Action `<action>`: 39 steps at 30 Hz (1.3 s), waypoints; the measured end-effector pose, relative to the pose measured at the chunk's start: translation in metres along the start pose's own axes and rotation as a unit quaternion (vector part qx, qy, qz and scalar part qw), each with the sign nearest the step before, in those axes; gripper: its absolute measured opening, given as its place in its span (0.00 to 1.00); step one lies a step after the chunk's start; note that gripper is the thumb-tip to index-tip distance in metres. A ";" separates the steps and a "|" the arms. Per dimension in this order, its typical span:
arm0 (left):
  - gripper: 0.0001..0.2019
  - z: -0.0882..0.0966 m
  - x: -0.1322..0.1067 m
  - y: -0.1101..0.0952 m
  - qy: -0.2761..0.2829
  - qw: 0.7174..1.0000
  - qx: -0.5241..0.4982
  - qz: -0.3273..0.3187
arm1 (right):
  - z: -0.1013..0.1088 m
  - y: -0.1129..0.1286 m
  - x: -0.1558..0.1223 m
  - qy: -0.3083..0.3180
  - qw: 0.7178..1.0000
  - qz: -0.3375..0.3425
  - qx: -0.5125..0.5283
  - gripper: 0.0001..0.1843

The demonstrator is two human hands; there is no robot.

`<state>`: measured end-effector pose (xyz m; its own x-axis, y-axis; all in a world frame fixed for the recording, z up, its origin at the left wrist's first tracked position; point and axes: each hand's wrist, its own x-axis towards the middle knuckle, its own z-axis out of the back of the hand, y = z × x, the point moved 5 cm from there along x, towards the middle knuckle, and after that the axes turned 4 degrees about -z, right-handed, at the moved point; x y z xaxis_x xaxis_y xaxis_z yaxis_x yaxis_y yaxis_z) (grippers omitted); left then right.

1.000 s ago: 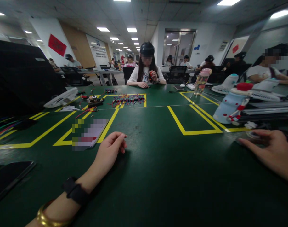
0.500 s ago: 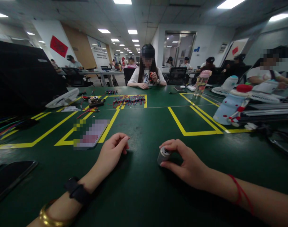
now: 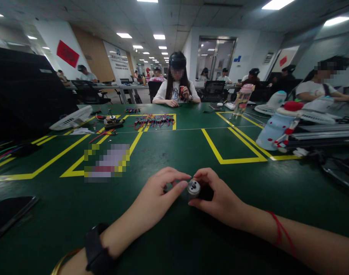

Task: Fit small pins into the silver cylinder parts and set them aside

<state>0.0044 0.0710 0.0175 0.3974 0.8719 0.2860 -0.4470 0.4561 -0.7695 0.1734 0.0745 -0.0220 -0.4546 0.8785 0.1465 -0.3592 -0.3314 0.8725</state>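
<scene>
A small silver cylindrical motor [image 3: 193, 188] stands upright on the green table, a short dark shaft and small holes showing on its top face. My right hand [image 3: 220, 194] grips it from the right between thumb and fingertips. From the other side, my left hand [image 3: 163, 191] reaches in with thumb and forefinger stretched out and apart, their tips right beside the motor's top. Whether the left fingertips touch the metal I cannot tell. The lower part of the motor is in shadow.
A blurred-out phone-like object [image 3: 108, 162] lies left of centre, a dark phone [image 3: 12, 214] at the left edge. Farther back are a tangle of wires [image 3: 155, 121], a white fan [image 3: 73, 117] and a blue bottle [image 3: 273, 131]. A person [image 3: 176, 86] sits opposite.
My left hand has moved right to the motor, its fingers opening from a loose curl. My right hand still holds the motor, now turned slightly so its top shows more.
</scene>
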 end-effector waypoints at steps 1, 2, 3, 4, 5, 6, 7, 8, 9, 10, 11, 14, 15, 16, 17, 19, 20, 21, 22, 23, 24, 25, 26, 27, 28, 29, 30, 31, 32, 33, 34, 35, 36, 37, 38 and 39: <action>0.09 -0.005 0.002 -0.007 0.007 1.000 -0.006 -0.009 | 0.000 0.000 0.000 -0.002 1.000 0.003 0.000 0.28; 0.08 -0.009 0.004 -0.012 0.008 1.000 -0.010 -0.010 | 0.000 0.000 0.001 -0.004 1.000 0.007 -0.002 0.28; 0.07 -0.012 0.006 -0.014 0.004 1.000 -0.013 -0.005 | 0.000 0.000 0.001 -0.006 1.000 0.008 -0.008 0.28; 0.06 -0.014 0.007 -0.016 -0.003 1.000 -0.014 0.002 | 0.001 0.000 0.001 -0.006 1.000 0.009 -0.015 0.27; 0.06 -0.015 0.009 -0.016 -0.009 1.000 -0.015 0.010 | 0.001 -0.001 0.001 -0.007 1.000 0.008 -0.021 0.27; 0.06 -0.015 0.009 -0.015 -0.014 1.000 -0.016 0.017 | 0.001 -0.001 0.000 -0.006 1.000 0.007 -0.027 0.27; 0.06 -0.015 0.009 -0.014 -0.020 0.999 -0.019 0.022 | 0.001 -0.001 0.000 -0.006 0.999 0.007 -0.033 0.26; 0.05 -0.013 0.009 -0.013 -0.028 0.999 -0.024 0.025 | 0.002 0.000 0.000 -0.005 0.999 0.007 -0.038 0.26; 0.05 -0.010 0.008 -0.012 -0.039 0.998 -0.031 0.026 | 0.002 0.000 -0.001 -0.003 0.999 0.008 -0.044 0.26; 0.05 -0.006 0.007 -0.010 -0.054 0.997 -0.039 0.025 | 0.003 0.001 -0.001 0.001 0.999 0.008 -0.051 0.25; 0.05 -0.002 0.006 -0.008 -0.068 0.996 -0.045 0.022 | 0.003 0.003 -0.002 0.006 0.998 0.007 -0.059 0.24; 0.05 0.007 0.001 0.004 -0.078 0.996 -0.040 0.018 | 0.006 0.006 -0.004 0.014 0.997 0.001 -0.075 0.23; 0.05 0.006 0.000 0.009 -0.066 0.997 -0.031 0.017 | 0.007 0.006 -0.004 0.014 0.997 -0.001 -0.075 0.22; 0.04 0.004 -0.002 0.014 -0.047 0.999 -0.018 0.016 | 0.007 0.006 -0.004 0.015 0.997 -0.003 -0.072 0.22; 0.04 0.000 -0.002 0.019 -0.027 1.000 -0.001 0.012 | 0.007 0.007 -0.004 0.017 0.998 -0.005 -0.068 0.22; 0.05 -0.008 -0.002 0.026 0.006 0.999 0.043 -0.002 | 0.007 0.006 -0.004 0.021 0.998 -0.008 -0.063 0.22; 0.05 -0.011 -0.002 0.028 0.017 0.997 0.068 -0.009 | 0.007 0.006 -0.004 0.020 0.998 -0.008 -0.063 0.22; 0.05 -0.014 -0.001 0.029 0.026 0.995 0.094 -0.015 | 0.007 0.006 -0.004 0.018 0.998 -0.007 -0.066 0.22; 0.05 -0.017 0.000 0.029 0.034 0.993 0.115 -0.018 | 0.007 0.006 -0.003 0.015 0.997 -0.005 -0.070 0.22; 0.05 -0.018 0.001 0.030 0.040 0.990 0.133 -0.021 | 0.007 0.006 -0.003 0.012 0.997 -0.004 -0.074 0.22; 0.05 -0.019 0.002 0.030 0.046 0.988 0.145 -0.023 | 0.008 0.006 -0.003 0.010 0.997 -0.003 -0.077 0.22; 0.05 -0.019 0.002 0.030 0.050 0.987 0.151 -0.024 | 0.008 0.006 -0.004 0.008 0.997 -0.004 -0.078 0.22; 0.05 -0.019 0.003 0.030 0.053 0.987 0.152 -0.025 | 0.008 0.006 -0.004 0.008 0.997 -0.007 -0.079 0.22; 0.06 -0.019 0.003 0.030 0.055 0.987 0.150 -0.025 | 0.008 0.005 -0.004 0.010 0.997 -0.008 -0.078 0.22; 0.06 -0.018 0.003 0.031 0.054 0.988 0.145 -0.024 | 0.008 0.005 -0.004 0.010 0.997 -0.010 -0.078 0.22; 0.06 -0.018 0.002 0.031 0.053 0.988 0.141 -0.021 | 0.008 0.005 -0.004 0.010 0.997 -0.011 -0.077 0.22; 0.06 -0.018 0.002 0.031 0.051 0.989 0.137 -0.018 | 0.007 0.004 -0.004 0.010 0.997 -0.011 -0.077 0.22; 0.06 -0.019 0.002 0.031 0.051 0.990 0.133 -0.016 | 0.007 0.004 -0.004 0.009 0.997 -0.010 -0.077 0.22; 0.06 -0.019 0.002 0.030 0.051 0.990 0.131 -0.013 | 0.006 0.004 -0.004 0.007 0.997 -0.009 -0.074 0.22; 0.07 -0.019 0.002 0.028 0.053 0.991 0.125 -0.011 | 0.006 0.004 -0.004 0.004 0.998 -0.008 -0.068 0.21; 0.08 -0.018 0.003 0.027 0.052 0.992 0.114 -0.009 | 0.007 0.004 -0.004 -0.001 0.998 -0.007 -0.059 0.21; 0.09 -0.016 0.003 0.025 0.048 0.994 0.095 -0.004 | 0.008 0.004 -0.003 -0.008 0.999 -0.008 -0.046 0.21; 0.10 -0.011 0.003 0.024 0.039 0.997 0.068 0.007 | 0.011 0.004 -0.003 -0.018 0.999 -0.011 -0.033 0.20; 0.11 -0.005 0.002 0.025 0.022 0.999 0.037 0.025 | 0.016 0.004 -0.002 -0.031 0.999 -0.015 -0.022 0.20; 0.12 0.003 0.001 0.028 -0.002 0.999 0.005 0.050 | 0.023 0.003 -0.003 -0.046 0.999 -0.020 -0.015 0.20; 0.13 0.013 -0.001 0.034 -0.033 0.996 -0.026 0.076 | 0.032 0.002 -0.004 -0.063 0.998 -0.025 -0.014 0.21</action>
<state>-0.0216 0.0878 -0.0010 0.2737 0.9410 0.1989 -0.4559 0.3091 -0.8346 0.2004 0.0815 -0.0058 -0.3299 0.9301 0.1614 -0.4021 -0.2931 0.8674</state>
